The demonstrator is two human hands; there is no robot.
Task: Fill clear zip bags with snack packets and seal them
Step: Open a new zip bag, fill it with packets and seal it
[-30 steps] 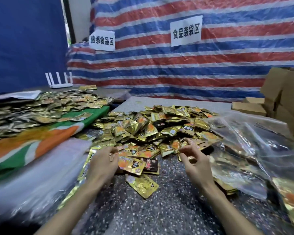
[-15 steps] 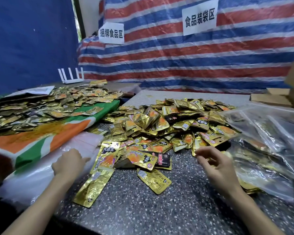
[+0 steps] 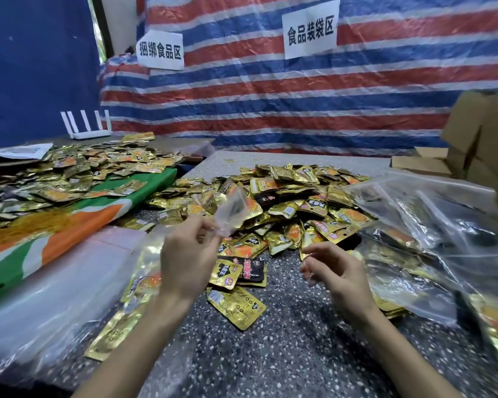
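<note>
My left hand (image 3: pixel 184 259) pinches one empty clear zip bag (image 3: pixel 232 212), lifted above the near edge of the snack packet heap (image 3: pixel 293 202). The bag is blurred, so I cannot tell which end is the mouth. My right hand (image 3: pixel 338 271) hovers nearby, apart from the bag, fingers loosely curled and holding nothing.

To do this well, I should bring the right hand to the zip edge and rub the two lips apart. Then I hold the mouth wide, low over the worktop (image 3: pixel 285 349), before feeding packets in flat so none catch in the seal track.

Counted:
- One bag in hand.
- One stack of empty bags (image 3: pixel 55 282) at my left, number unclear.
- At least two filled bags (image 3: pixel 431 242) overlapping at my right.
- Packets beyond counting, in two heaps, the second heap (image 3: pixel 69 176) on a green-and-orange cloth (image 3: pixel 78 225).
</note>
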